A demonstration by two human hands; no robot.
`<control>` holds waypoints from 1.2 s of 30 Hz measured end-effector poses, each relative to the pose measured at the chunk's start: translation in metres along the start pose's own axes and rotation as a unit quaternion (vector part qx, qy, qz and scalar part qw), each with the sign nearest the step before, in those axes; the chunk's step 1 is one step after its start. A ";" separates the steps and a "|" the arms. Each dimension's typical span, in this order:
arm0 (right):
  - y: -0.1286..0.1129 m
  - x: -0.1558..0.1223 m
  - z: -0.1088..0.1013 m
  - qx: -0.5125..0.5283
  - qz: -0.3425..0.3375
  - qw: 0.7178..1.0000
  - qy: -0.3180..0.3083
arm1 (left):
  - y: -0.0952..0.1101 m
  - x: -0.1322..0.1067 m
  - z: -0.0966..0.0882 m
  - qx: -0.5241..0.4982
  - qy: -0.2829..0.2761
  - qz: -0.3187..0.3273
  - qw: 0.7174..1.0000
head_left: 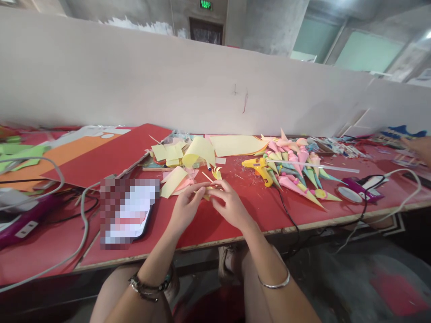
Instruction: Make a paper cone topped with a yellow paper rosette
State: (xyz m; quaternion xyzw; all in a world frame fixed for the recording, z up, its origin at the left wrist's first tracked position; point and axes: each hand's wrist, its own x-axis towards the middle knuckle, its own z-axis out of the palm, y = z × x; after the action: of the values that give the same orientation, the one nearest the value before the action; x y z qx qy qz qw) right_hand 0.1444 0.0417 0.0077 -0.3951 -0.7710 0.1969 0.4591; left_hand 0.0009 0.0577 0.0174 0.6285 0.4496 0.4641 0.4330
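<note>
At the centre of the frame, my left hand (pixel 186 205) and right hand (pixel 231 204) meet, fingertips pinched on a small yellow paper piece (pixel 206 196) they mostly hide, probably because something so slight needs steadying from both sides. The yellow glue gun (pixel 258 168) lies right of centre beside the paper cones (pixel 298 162), likely for easy reach.

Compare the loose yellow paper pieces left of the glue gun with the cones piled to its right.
Shape: some yellow paper pieces are flat and some curled, while the cones taper to points.
Colour: the pieces are pale yellow; the cones mix pink, yellow and blue-green.
Place: the pieces lie left of the glue gun, the cones mostly right of it.
Both are on the red table.
</note>
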 end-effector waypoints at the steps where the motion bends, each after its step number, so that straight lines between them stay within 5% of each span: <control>1: 0.000 0.001 0.000 0.013 0.000 1.000 0.009 | -0.001 0.000 0.000 0.016 -0.002 0.011 1.000; 6: 0.004 0.002 0.000 0.130 0.107 0.982 0.089 | -0.005 0.001 0.002 0.135 0.012 0.096 0.986; 12: 0.010 -0.001 0.001 0.206 0.182 0.961 -0.035 | -0.003 -0.002 0.007 0.220 0.044 0.188 0.956; 23: 0.004 -0.002 0.006 0.355 0.194 0.908 -0.110 | -0.001 -0.004 0.008 0.143 0.075 0.205 0.965; 36: -0.006 0.001 0.010 0.391 0.218 0.884 -0.133 | 0.003 -0.006 0.008 0.069 0.117 0.185 0.973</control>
State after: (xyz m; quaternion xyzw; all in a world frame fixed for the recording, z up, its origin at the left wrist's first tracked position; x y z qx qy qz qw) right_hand 0.1329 0.0397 0.0076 -0.3117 -0.5792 0.6286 0.4149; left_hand 0.0084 0.0501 0.0174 0.6707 0.4039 0.5741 0.2396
